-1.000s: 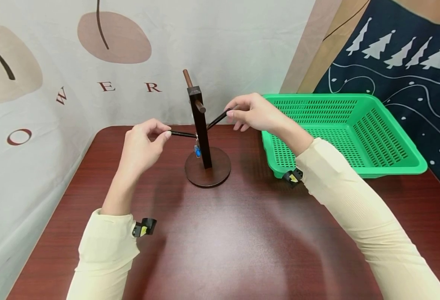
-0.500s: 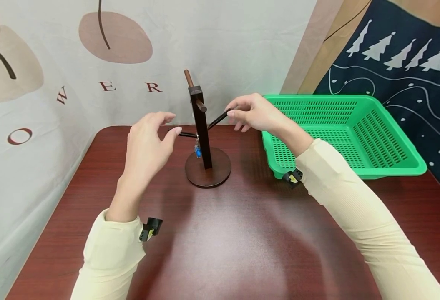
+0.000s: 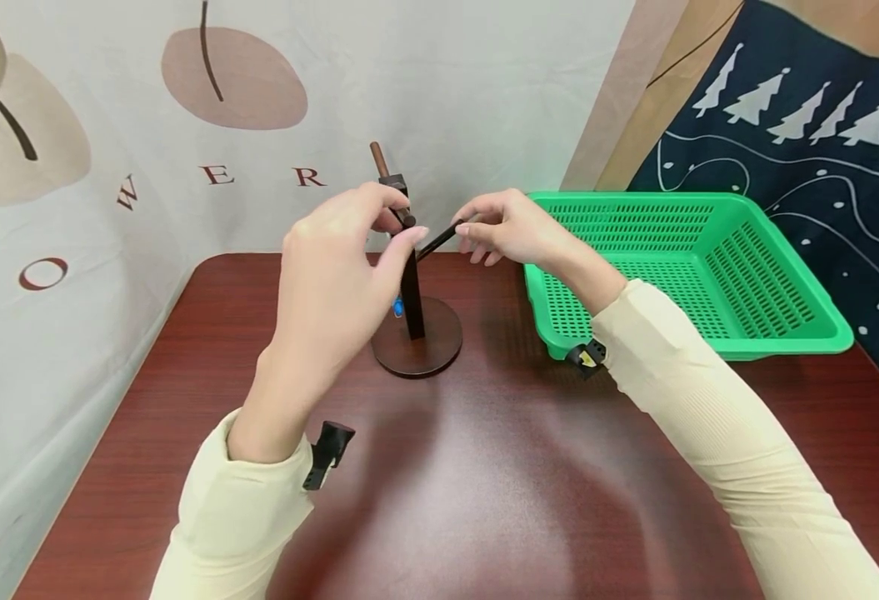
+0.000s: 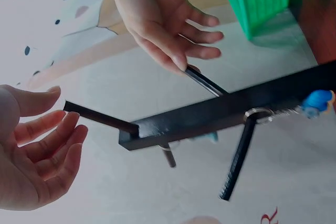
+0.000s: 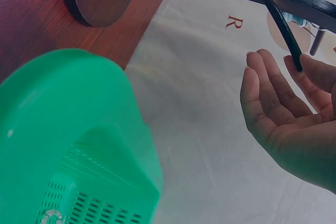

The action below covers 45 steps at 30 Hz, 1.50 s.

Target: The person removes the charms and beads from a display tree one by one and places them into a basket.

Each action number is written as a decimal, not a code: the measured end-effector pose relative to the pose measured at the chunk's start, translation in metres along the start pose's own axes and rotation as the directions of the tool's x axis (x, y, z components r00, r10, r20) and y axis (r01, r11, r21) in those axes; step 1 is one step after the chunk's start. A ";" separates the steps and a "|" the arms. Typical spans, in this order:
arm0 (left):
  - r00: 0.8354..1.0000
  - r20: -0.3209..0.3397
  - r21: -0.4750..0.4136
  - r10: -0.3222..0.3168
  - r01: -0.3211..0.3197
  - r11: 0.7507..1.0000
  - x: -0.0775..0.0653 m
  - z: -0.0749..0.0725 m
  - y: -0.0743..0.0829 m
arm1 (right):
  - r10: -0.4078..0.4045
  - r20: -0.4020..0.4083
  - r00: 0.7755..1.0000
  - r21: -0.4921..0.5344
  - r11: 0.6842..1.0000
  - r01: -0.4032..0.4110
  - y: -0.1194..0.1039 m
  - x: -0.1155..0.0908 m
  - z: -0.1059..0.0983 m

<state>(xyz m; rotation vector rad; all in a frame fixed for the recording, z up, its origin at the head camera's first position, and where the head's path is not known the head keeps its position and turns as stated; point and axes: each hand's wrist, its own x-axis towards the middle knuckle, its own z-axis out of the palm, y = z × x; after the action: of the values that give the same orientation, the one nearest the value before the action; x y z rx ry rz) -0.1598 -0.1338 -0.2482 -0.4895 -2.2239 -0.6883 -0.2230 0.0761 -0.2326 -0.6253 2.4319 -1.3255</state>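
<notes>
A dark wooden peg stand [image 3: 414,321] rises from a round base [image 3: 439,346], with thin pegs at different heights. My right hand [image 3: 510,225] pinches the tip of the lower right peg [image 5: 283,30] between thumb and index finger, its other fingers spread. My left hand [image 3: 334,275] is at the upper front peg [image 4: 100,116]; the fingertips are right at its end, the thumb apart from it. A keychain with a blue charm [image 4: 317,100] hangs by its ring on the lower left peg [image 4: 239,158]. Behind the post, a light blue trinket [image 5: 295,19] is partly hidden.
A green perforated basket [image 3: 686,343] stands on the right of the reddish-brown table [image 3: 484,500], just beyond the right forearm. A pale printed cloth [image 3: 469,100] hangs behind the stand. Something clear [image 5: 51,216] shows in the basket in the right wrist view.
My left hand has let go of the lower left peg and moved up and right to the upper front peg. The right hand keeps its pinch in the same spot.
</notes>
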 end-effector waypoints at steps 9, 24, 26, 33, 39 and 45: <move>0.998 0.047 0.002 -0.045 0.045 0.999 0.010 -0.039 0.066 | 0.003 0.000 1.000 0.001 1.000 -0.003 0.000 -0.001 0.000; 1.000 0.000 0.038 -0.006 0.006 0.999 0.010 -0.038 0.072 | 0.004 0.016 1.000 0.005 1.000 -0.004 0.000 -0.002 -0.002; 1.000 -0.006 0.038 0.004 -0.004 0.999 0.009 -0.038 0.073 | 0.003 0.021 1.000 0.004 1.000 -0.003 0.000 -0.003 -0.002; 1.000 -0.022 0.029 0.022 -0.021 0.999 0.007 -0.038 0.073 | -0.017 0.043 0.999 0.017 1.000 0.016 0.002 -0.004 -0.005; 0.999 -0.029 0.013 0.020 -0.020 1.000 0.006 -0.039 0.072 | -0.009 0.047 0.999 0.044 0.999 0.007 0.000 -0.010 -0.009; 0.999 -0.035 -0.010 0.021 -0.021 1.000 0.005 -0.042 0.071 | -0.003 0.020 1.000 0.030 1.000 0.002 0.000 -0.015 -0.016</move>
<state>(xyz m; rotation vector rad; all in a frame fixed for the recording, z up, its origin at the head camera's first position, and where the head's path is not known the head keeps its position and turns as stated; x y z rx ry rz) -0.1021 -0.1030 -0.1972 -0.5022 -2.1809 -0.6925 -0.2176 0.0949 -0.2232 -0.6310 2.3915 -1.3469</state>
